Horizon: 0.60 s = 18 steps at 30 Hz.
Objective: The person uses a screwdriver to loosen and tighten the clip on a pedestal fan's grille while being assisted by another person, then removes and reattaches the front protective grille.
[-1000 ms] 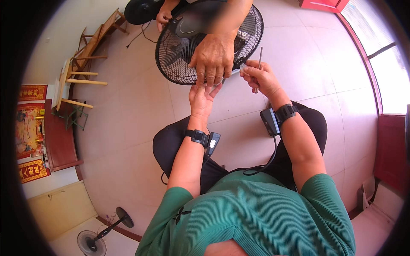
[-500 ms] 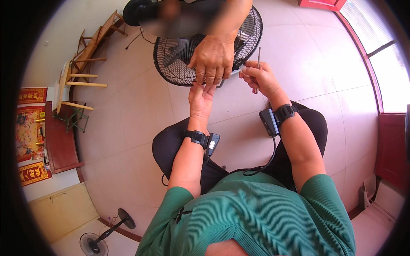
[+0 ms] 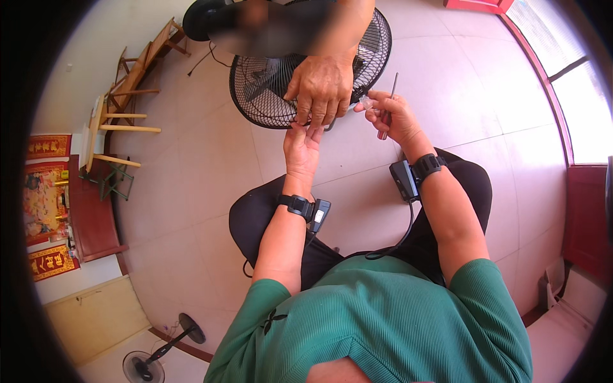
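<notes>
A black fan (image 3: 267,96) with a mesh-like wire guard is in front of me. My left hand (image 3: 302,152) is closed on the near rim of its guard, the fingertips partly hidden under another person's hand (image 3: 320,86). That person's hand lies palm down over the guard's near edge. To the right of the fan, my right hand (image 3: 397,120) is closed around a screwdriver (image 3: 393,86), its thin shaft pointing up and its reddish handle below. Its thumb and forefinger also pinch a small clear plastic piece (image 3: 365,102) beside the rim.
Wooden stools (image 3: 131,127) and a bench stand along the left wall, beside a dark red cabinet (image 3: 96,220). A second fan (image 3: 156,351) is at the lower left. A thin cord (image 3: 201,64) lies near the fan's base. A red-framed glass door (image 3: 575,96) is on the right.
My right hand has shifted its fingers, and the screwdriver now leans further right. The clear plastic piece shows more. The other person's hand has moved slightly right; my left hand stays at the rim.
</notes>
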Each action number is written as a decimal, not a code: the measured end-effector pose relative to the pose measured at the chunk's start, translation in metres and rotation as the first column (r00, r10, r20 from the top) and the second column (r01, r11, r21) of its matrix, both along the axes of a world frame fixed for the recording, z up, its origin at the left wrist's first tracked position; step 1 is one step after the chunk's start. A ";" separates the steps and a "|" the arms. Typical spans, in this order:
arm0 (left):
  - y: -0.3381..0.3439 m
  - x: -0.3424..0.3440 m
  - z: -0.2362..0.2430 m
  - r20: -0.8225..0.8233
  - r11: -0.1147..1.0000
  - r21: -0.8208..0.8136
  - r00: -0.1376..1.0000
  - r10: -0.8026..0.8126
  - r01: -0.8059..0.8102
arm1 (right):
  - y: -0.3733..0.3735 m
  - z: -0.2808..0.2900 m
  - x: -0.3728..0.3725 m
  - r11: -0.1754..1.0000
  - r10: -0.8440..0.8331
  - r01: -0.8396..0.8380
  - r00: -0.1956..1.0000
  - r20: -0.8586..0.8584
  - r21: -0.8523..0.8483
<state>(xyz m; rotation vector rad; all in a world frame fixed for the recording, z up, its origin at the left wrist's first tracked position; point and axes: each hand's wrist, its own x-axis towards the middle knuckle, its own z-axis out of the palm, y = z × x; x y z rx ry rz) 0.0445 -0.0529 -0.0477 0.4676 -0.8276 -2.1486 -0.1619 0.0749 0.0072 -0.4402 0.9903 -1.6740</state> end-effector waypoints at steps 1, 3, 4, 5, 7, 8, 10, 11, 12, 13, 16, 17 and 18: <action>0.000 0.000 0.000 0.001 1.000 -0.003 1.000 0.003 -0.003 | -0.001 -0.002 -0.001 1.000 0.010 -0.010 1.000 -0.001 -0.010; 0.001 -0.001 0.001 -0.007 0.999 0.008 0.999 0.034 -0.034 | -0.002 -0.003 -0.003 0.999 0.032 -0.032 0.999 -0.003 -0.028; 0.002 -0.002 0.001 -0.010 0.999 0.015 0.999 0.050 -0.050 | -0.001 -0.003 -0.002 0.999 0.027 -0.027 1.000 -0.001 -0.017; 0.003 -0.002 0.002 -0.005 0.999 0.007 0.999 0.049 -0.049 | 0.000 -0.003 -0.002 1.000 0.022 -0.022 1.000 0.002 -0.006; 0.002 -0.001 0.001 0.001 0.999 -0.011 0.999 0.050 -0.050 | 0.000 0.002 -0.001 1.000 0.021 -0.021 1.000 -0.014 0.018; 0.002 -0.001 0.001 -0.002 0.999 -0.004 0.999 0.047 -0.047 | 0.001 0.004 -0.002 0.999 0.025 -0.024 0.999 -0.031 0.033; 0.001 -0.002 0.000 -0.013 0.999 0.008 0.999 0.041 -0.041 | 0.001 0.010 -0.002 0.999 0.030 -0.029 0.999 -0.038 0.042; 0.001 -0.002 -0.001 -0.012 0.999 0.010 0.999 0.043 -0.043 | 0.002 0.012 -0.002 0.999 0.032 -0.031 0.999 -0.027 0.036; 0.001 -0.002 0.000 -0.013 0.999 0.013 0.999 0.043 -0.043 | 0.002 0.014 -0.002 0.999 0.033 -0.032 0.999 -0.018 0.032; 0.002 -0.002 0.001 -0.015 0.999 0.016 0.999 0.046 -0.045 | 0.002 0.013 -0.001 0.999 0.016 -0.016 1.000 -0.016 0.028; -0.002 0.001 0.000 0.025 0.999 -0.025 0.998 0.049 -0.048 | -0.003 0.011 0.003 0.999 0.022 -0.019 0.998 -0.062 0.044; 0.003 0.002 -0.003 0.024 0.998 -0.006 0.998 0.055 -0.055 | 0.004 0.011 0.005 0.997 0.051 -0.043 0.993 -0.107 0.069; 0.005 -0.004 -0.004 0.010 0.998 -0.007 0.998 0.064 -0.064 | 0.005 0.015 0.001 0.995 0.078 -0.067 0.983 -0.166 0.074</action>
